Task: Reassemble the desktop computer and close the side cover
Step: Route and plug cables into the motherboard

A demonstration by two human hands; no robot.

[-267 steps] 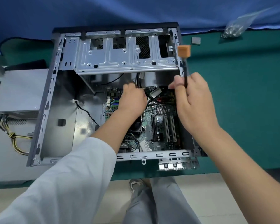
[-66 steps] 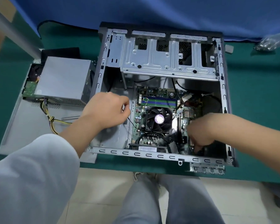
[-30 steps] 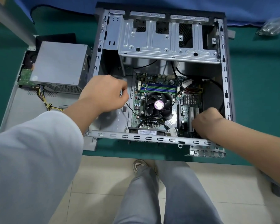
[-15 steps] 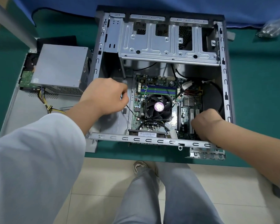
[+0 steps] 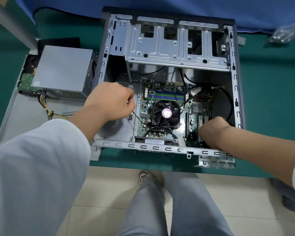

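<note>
Case [image 5: 237,68] lies open on the worktop [image 5: 271,92], board [image 5: 165,109] seated inside. Left hand [image 5: 109,103] curled, pinching a thin black wire [image 5: 137,116] by the board's left edge. Right hand [image 5: 211,132] fisted low at the near-right corner; can't tell what it grips, fingers hidden. PSU [image 5: 63,72] sits outside, left, on the cover [image 5: 20,116]. PSU probably heavy: lift by the body, not the cables. Board fragile: handle by the edges.

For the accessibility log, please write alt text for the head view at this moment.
Both hands reach into an open computer case lying on a green table: the left hand pinches a thin black cable beside the motherboard, the right hand works near its lower right corner. A power supply sits outside, left.
</note>
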